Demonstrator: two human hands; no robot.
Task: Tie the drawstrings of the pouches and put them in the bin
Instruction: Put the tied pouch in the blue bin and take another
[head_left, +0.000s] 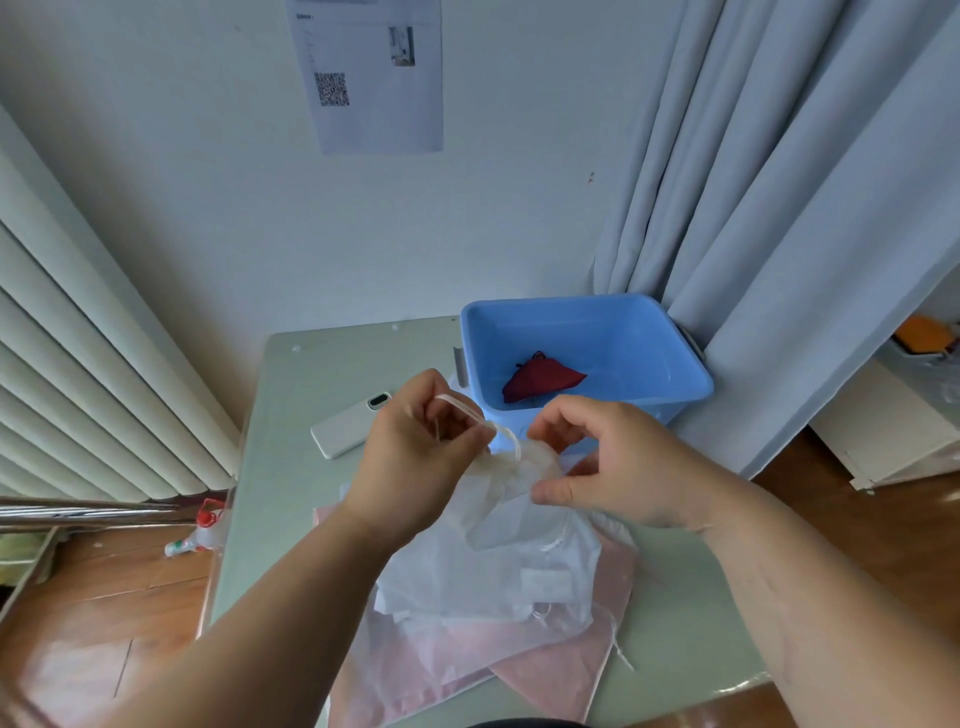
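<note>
Foremost, white pouch (506, 486): it was held up above the table (291, 467) between both hands, its neck gathered and its body hanging onto the pile below.
Drawstring (465, 408): a pale loop rose over the left fingers and ran down to the gathered neck.
Left hand (415, 447): fingers were curled, pinching the drawstring loop.
Right hand (602, 462): thumb and forefinger were bent in narrowly at the pouch's neck and looked to pinch it; the exact contact was hidden by the cloth.
Pile (467, 587): more white pouches lay loose on the table on top of pink pouches (545, 670), which spread toward the near edge.
Bin (693, 364): blue and open, it stood at the table's far right corner, just beyond the hands, which covered part of its near wall.
Red pouch (540, 382): it lay inside the bin on the bottom.
White device (348, 423): flat on the table left of the bin, its near end was hidden behind the left hand.
Curtain (779, 234): it hung against the bin's right side.
Radiator (78, 364): it stood against the left wall.
Sheet (369, 78): a printed page with a square code was stuck on the wall.
Bottle (200, 535): red-capped, it lay on the wooden floor beside the table.
</note>
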